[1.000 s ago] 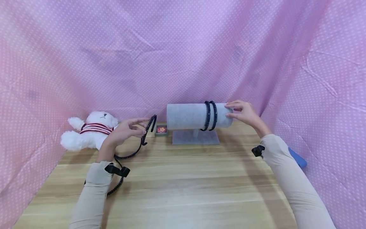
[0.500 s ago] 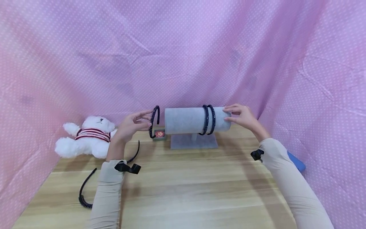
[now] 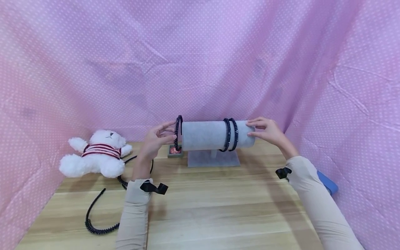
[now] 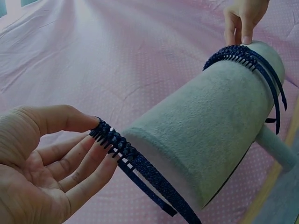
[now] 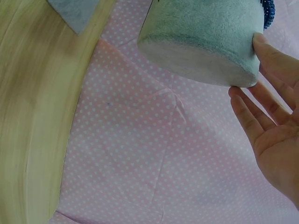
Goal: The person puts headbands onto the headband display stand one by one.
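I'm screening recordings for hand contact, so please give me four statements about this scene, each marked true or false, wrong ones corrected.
1. The left hand pinches a dark beaded headband at the left end of the grey fabric cylinder. True.
2. Five headbands sit on the cylinder. False: two dark beaded headbands do, nearer its right end.
3. The right hand touches the cylinder's right end. True.
4. The white plush bear wears a plain blue top. False: the bear's top is striped red and white.

Headbands (image 4: 158, 180) are blue-black, the stand (image 3: 203, 135) grey, the cloth (image 3: 200, 76) white-dotted pink.
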Demonstrator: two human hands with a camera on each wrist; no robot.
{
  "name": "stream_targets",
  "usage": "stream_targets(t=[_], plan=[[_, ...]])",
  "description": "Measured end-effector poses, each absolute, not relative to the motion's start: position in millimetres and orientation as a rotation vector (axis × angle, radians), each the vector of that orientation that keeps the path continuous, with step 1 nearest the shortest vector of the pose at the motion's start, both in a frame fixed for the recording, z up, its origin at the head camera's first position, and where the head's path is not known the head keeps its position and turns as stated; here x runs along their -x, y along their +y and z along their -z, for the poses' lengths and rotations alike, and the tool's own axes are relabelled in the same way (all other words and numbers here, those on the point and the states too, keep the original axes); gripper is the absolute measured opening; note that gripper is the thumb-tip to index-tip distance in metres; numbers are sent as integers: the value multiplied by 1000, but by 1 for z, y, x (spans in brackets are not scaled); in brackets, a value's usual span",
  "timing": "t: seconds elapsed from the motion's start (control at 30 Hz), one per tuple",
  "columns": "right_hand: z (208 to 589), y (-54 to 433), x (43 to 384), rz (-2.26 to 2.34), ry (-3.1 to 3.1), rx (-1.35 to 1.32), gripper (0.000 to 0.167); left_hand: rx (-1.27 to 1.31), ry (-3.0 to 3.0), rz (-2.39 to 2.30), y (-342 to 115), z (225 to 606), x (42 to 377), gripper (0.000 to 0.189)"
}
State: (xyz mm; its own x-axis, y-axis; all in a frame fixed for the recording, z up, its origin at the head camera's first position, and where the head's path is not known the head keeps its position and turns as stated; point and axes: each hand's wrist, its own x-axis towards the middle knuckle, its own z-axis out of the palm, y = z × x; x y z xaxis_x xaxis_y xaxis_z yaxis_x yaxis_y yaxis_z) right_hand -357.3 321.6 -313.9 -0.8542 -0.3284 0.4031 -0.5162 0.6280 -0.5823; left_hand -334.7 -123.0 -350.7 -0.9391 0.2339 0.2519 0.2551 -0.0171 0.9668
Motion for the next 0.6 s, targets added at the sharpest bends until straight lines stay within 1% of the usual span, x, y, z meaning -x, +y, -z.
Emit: stream_targets(t=[0.2,0.3,0.4,0.53,0.6], plan=[[314,323,358,-1040,-2606,-650,40,530,-2211,2129,-113,350,333,58],[315,322,359,-1047,-2590,-653,40,528,-2221,2125,-110,351,334,58],[308,314,351,-1078,-2570,-668,37,529,-2219,2120,-108,351,334,57],[308,312,349,-1091,-2566,-664,36,521,-2211,2131,-105,352,335,57],[314,318,356,-1096,-2570,-662,37,508,-2208,2143,-103,352,335,57]])
